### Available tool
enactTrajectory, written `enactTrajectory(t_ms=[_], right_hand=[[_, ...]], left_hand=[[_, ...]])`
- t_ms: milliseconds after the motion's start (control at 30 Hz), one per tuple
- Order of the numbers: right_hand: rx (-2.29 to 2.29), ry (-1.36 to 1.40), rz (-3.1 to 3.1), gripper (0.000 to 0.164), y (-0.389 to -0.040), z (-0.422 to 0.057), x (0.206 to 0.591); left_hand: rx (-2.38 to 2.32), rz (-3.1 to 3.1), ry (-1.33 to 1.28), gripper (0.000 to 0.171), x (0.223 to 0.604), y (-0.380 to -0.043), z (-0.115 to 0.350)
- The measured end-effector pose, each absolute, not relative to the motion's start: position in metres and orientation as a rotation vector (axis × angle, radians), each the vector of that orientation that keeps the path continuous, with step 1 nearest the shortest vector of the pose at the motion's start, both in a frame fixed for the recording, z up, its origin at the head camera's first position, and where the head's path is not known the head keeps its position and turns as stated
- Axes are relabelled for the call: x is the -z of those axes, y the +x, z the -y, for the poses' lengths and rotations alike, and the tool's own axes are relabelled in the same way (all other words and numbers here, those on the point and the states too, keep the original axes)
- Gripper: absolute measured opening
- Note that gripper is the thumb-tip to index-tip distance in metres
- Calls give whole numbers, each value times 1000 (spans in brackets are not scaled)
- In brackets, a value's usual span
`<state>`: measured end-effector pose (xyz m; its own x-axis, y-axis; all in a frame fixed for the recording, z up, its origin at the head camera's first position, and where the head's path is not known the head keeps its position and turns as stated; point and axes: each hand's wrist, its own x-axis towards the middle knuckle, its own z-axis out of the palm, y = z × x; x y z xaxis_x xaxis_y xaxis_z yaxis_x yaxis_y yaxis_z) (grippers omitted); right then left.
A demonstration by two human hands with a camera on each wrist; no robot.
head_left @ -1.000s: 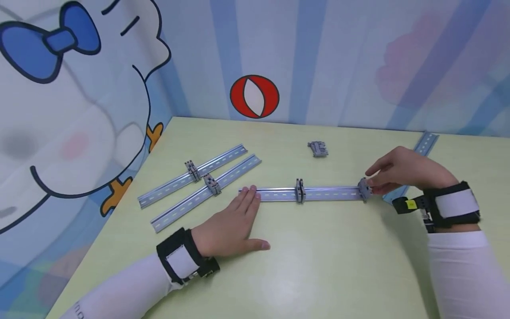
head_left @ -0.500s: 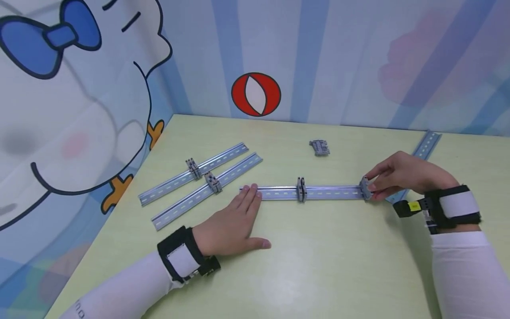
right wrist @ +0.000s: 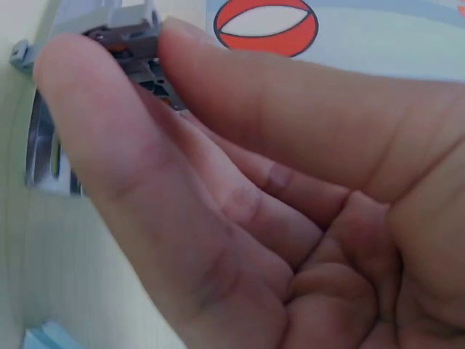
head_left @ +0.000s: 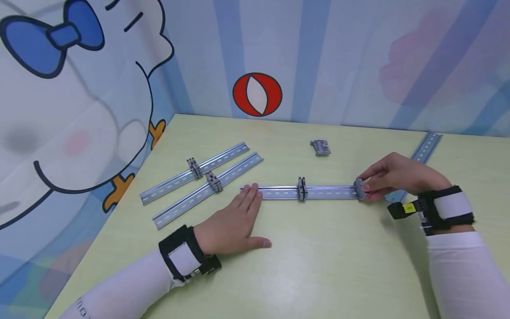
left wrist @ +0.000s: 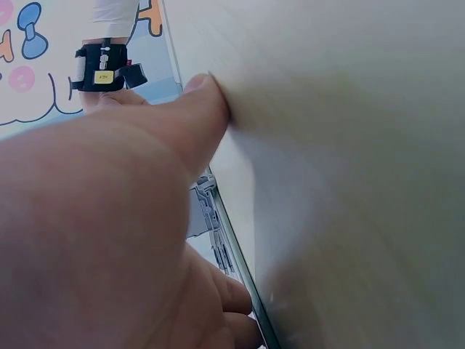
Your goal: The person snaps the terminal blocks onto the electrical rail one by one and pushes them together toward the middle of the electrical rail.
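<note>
A slotted metal DIN rail (head_left: 330, 192) lies crosswise in the middle of the table. My left hand (head_left: 229, 226) rests flat with straight fingertips over its left end, thumb spread on the table. At the rail's right end, my right hand (head_left: 398, 173) pinches a grey terminal block (head_left: 359, 189) between thumb and fingers. In the right wrist view, the block (right wrist: 131, 29) shows orange bits inside, and my right hand (right wrist: 240, 167) hides part of it. Another grey block (head_left: 302, 189) stands on the rail's middle. In the left wrist view, my left hand (left wrist: 138, 196) covers much of the rail.
Two more rails, an upper one (head_left: 167, 188) and a lower one (head_left: 179, 210), lie slanted at left, each carrying grey blocks. A loose grey block (head_left: 320, 147) lies farther back. Another rail (head_left: 427, 146) slants behind my right hand. Printed walls border the table (head_left: 318, 274).
My right hand has brought the block onto the rail's right end and slid slightly left with it, its fingers closing in. My left hand has stayed in place.
</note>
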<state>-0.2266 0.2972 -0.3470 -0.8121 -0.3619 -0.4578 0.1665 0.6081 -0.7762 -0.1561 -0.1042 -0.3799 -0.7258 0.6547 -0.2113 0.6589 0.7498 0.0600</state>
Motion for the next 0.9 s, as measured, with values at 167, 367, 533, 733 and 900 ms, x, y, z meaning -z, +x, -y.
enactTrajectory(t_ms=[167, 367, 533, 733, 900], right_hand=[[1188, -184, -2249, 50, -226, -285, 348], [1257, -202, -2214, 47, -225, -271, 351], [1258, -240, -2229, 45, -225, -258, 352], [1293, -285, -2242, 42, -222, -243, 353], [1338, -295, -2241, 41, -221, -233, 357]], left_hand=[[25, -2727, 1038, 107, 380, -156, 104], [27, -2723, 1037, 107, 380, -156, 104], [27, -2723, 1044, 106, 378, -155, 105], [26, -2722, 1045, 106, 378, -156, 104], [35, -2721, 1042, 106, 378, -156, 104]])
